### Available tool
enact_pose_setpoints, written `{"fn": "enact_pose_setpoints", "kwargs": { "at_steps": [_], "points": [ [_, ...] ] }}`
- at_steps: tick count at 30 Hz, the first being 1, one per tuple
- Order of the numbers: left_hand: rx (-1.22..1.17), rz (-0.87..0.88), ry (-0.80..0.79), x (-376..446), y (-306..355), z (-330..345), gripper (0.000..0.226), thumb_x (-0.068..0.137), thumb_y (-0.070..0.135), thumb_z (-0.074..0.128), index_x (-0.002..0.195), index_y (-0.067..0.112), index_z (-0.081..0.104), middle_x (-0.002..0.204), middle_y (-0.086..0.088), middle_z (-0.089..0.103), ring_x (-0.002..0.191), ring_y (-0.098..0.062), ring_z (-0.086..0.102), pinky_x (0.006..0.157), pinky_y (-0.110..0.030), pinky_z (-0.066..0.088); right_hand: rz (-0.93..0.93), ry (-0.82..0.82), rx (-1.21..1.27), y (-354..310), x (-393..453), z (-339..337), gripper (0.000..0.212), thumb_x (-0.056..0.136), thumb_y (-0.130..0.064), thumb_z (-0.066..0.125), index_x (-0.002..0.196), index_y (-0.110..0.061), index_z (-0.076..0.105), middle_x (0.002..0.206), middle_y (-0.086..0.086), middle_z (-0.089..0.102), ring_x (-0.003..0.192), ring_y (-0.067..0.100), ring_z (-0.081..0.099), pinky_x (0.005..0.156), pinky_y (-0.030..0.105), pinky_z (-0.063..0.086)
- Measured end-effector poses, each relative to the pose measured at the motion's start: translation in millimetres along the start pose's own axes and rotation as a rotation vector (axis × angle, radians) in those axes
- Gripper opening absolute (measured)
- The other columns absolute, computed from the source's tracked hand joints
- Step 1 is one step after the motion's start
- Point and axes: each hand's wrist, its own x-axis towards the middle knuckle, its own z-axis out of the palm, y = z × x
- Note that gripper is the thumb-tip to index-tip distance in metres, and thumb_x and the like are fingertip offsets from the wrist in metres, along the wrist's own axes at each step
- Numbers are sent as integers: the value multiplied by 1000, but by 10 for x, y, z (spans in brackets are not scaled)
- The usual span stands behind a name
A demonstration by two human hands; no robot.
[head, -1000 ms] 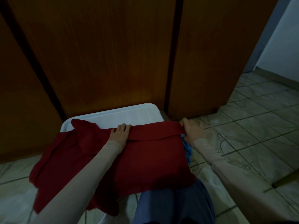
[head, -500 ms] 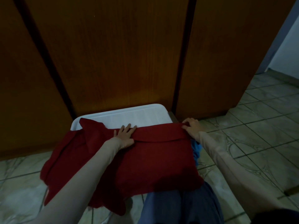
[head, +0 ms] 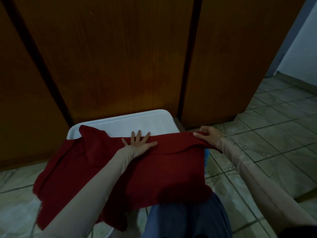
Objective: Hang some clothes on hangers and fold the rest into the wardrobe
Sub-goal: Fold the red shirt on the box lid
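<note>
Your left hand (head: 139, 143) lies flat at the centre of the frame, all fingers spread apart, palm pressing on the upper edge of the red garment (head: 154, 172). Your right hand (head: 208, 137), at centre right, is closed on the garment's upper right corner, thumb and fingers pinching the folded band of cloth. The 2 hands are well apart, 1 at each end of that band. The garment is spread over the white lid (head: 130, 120) of a container just below the frame's centre; its left part hangs over the lid toward the lower left, and its near edge lies against your blue trouser leg (head: 185, 219) at the bottom. A strip of blue cloth (head: 206, 156) shows just beside the garment's right edge. Closed brown wardrobe doors (head: 120, 54) fill the upper frame; the tiled floor (head: 274, 134) occupies the right.
</note>
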Motion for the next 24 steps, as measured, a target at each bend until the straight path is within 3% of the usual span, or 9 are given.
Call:
{"fn": "enact_pose_setpoints", "kwargs": {
  "at_steps": [5, 8, 12, 15, 17, 20, 22, 24],
  "points": [
    [81, -13, -37, 45, -9, 32, 72, 90, 68, 23, 146, 41, -13, 154, 2, -27, 140, -26, -29, 106, -61, -17, 171, 20, -144, 110, -59, -228, 34, 81, -53, 63, 91, -20, 62, 88, -3, 56, 91, 17, 54, 80, 27, 42],
    [93, -6, -32, 41, -6, 33, 68, 92, 66, 21, 146, 41, -13, 154, 2, -27, 140, -25, -28, 107, -60, -16, 238, -22, -287, 178, -39, -225, 55, 80, -56, 61, 110, -10, 59, 109, 4, 60, 106, 24, 56, 90, 33, 43],
    [129, 46, 43, 9, -126, 72, 58, 98, 55, 15, 147, 39, -10, 156, 2, -22, 142, -22, -23, 111, -56, -13, 152, -46, -326, 71, -85, 17, 44, 89, -29, 62, 124, -6, 50, 123, 11, 55, 116, 27, 51, 89, 29, 37],
    [231, 74, 110, -63, -335, 40, 56, 99, 51, 13, 147, 37, -11, 157, 0, -19, 143, -20, -20, 113, -52, -12, -75, -17, -242, -118, -73, 263, 30, 82, 1, 59, 111, -4, 53, 115, 15, 53, 111, 31, 52, 88, 31, 40],
    [282, 72, 129, -132, -491, -11, 56, 99, 51, 13, 148, 36, -10, 157, -3, -17, 144, -20, -19, 112, -51, -13, -166, 29, -245, -264, -68, 385, 37, 75, 12, 52, 108, -5, 54, 115, 13, 50, 111, 29, 49, 89, 32, 40],
    [342, 40, 125, -223, -730, -119, 56, 99, 52, 12, 148, 34, -9, 158, -4, -13, 145, -21, -16, 113, -50, -14, -308, 10, -307, -549, -126, 555, 35, 84, -7, 57, 118, -14, 53, 130, 6, 45, 123, 22, 41, 103, 35, 35],
    [377, 8, 134, -296, -883, -204, 54, 100, 49, 10, 149, 34, -7, 159, -2, -8, 145, -19, -12, 113, -53, -14, -359, -182, -371, -743, -177, 734, 44, 90, -31, 56, 132, -22, 45, 145, 2, 34, 135, 20, 31, 113, 37, 24],
    [439, -15, 191, -373, -1036, -276, 53, 101, 45, 11, 150, 31, -4, 159, 0, -4, 146, -17, -8, 110, -57, -13, -318, -388, -444, -935, -218, 955, 60, 93, -49, 45, 146, -27, 25, 157, 0, 10, 144, 18, 11, 117, 45, 4]
  ]
}}
